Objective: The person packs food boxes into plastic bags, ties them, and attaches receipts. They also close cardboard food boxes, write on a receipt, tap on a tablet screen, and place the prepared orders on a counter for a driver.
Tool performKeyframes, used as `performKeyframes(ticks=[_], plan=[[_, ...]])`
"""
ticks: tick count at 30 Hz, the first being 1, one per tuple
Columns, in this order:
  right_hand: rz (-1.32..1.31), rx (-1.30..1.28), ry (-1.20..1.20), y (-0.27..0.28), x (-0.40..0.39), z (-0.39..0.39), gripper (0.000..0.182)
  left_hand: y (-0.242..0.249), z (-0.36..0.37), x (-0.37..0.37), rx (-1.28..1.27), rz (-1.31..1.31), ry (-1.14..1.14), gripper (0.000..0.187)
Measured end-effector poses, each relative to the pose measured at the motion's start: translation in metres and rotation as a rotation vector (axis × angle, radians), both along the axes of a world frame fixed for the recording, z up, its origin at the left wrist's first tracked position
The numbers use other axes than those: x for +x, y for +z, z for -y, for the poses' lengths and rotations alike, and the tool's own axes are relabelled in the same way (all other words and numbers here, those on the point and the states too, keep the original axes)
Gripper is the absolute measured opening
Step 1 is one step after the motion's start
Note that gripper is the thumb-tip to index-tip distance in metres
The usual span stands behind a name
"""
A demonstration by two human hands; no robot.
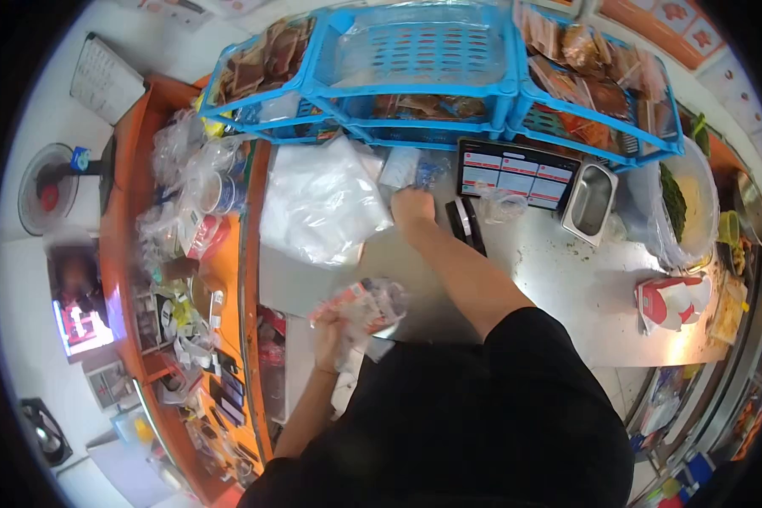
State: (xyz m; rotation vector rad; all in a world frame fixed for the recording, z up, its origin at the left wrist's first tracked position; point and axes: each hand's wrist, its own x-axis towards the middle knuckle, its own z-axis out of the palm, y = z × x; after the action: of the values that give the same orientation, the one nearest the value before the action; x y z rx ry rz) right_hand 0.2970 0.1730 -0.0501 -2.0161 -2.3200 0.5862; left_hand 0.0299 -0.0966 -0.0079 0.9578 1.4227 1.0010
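My left hand (328,337) is closed on a clear plastic bag (368,306) with red and white print, held over the near edge of the metal counter. Farther forward, my right hand (413,206) reaches to the back of the counter, fingers curled, at the near end of a pale plastic packet (400,167). What its fingers hold is too small to make out. Left of it lies a stack of clear plastic bags (326,199). Just to its right is a black elongated object (466,225).
Blue stacked baskets (415,87) with packets span the back. Below them stand a tablet (516,174) and a metal tray (590,203). To the right are a large lined tub (688,203) and a red-and-white box (674,303). An orange shelf (250,279) runs along the left.
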Motion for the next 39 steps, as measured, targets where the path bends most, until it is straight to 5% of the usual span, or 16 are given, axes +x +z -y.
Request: performKeyframes(ticks=[1,3,5,7,8,9,11,13,16,19,25,28,31,34,36,39], plan=[[-0.028,-0.079,0.012,0.009,0.002,0.001,0.023,-0.014,0.004,-0.014,0.008,-0.065,0.172,0.027],[-0.015,-0.058,-0.009,0.017,0.004,0.005,0.023,-0.003,-0.018,-0.074,0.344,-0.875,-0.386,0.023],[-0.063,-0.014,-0.097,0.016,0.010,0.013,0.023,0.022,-0.064,-0.096,0.414,-0.973,-0.524,0.032],[-0.363,0.128,0.030,0.040,0.051,0.044,0.025,0.074,-0.113,-0.114,-0.102,-1.339,-0.868,0.037],[-0.823,-0.423,-0.278,0.100,0.059,0.058,0.027,0.064,-0.114,-0.130,0.248,-1.322,-0.839,0.031],[-0.819,-0.365,-0.129,0.103,0.068,0.072,0.025,0.055,-0.111,-0.150,0.587,-1.295,-0.791,0.026],[-1.036,-0.577,-0.182,0.139,0.056,0.107,0.018,0.125,-0.125,-0.091,-0.003,-0.259,-0.224,0.026],[-1.177,-0.674,-0.169,0.145,0.022,0.141,0.010,0.079,-0.124,-0.142,0.365,-0.792,-0.408,0.028],[-0.979,-0.605,0.033,0.158,-0.052,0.161,0.006,0.094,-0.149,-0.163,0.196,-0.852,-0.633,0.026],[-0.692,-0.195,0.251,0.150,-0.133,0.144,0.012,0.109,-0.174,-0.168,-0.289,-0.622,-0.730,0.022],[-0.597,0.028,0.159,0.119,-0.241,0.112,0.012,0.058,-0.181,-0.184,-0.251,-0.150,-0.614,0.027],[-0.543,-0.128,0.022,0.112,-0.246,0.124,0.020,0.052,-0.168,-0.196,0.256,-0.190,-0.689,0.007],[-0.404,-0.046,-0.060,0.109,-0.241,0.129,0.026,0.079,-0.156,-0.197,0.418,-0.271,-0.716,0.011],[-0.405,-0.175,-0.540,0.146,-0.241,0.106,0.032,0.052,-0.145,-0.191,0.711,-0.399,-0.648,0.022],[-1.000,-1.136,-0.458,0.142,-0.233,0.111,0.043,0.055,-0.140,-0.191,0.774,-0.567,-0.719,0.018],[-0.931,-0.896,-0.428,0.136,-0.259,0.144,0.051,0.053,-0.147,-0.201,0.897,-0.519,-0.690,0.023]])
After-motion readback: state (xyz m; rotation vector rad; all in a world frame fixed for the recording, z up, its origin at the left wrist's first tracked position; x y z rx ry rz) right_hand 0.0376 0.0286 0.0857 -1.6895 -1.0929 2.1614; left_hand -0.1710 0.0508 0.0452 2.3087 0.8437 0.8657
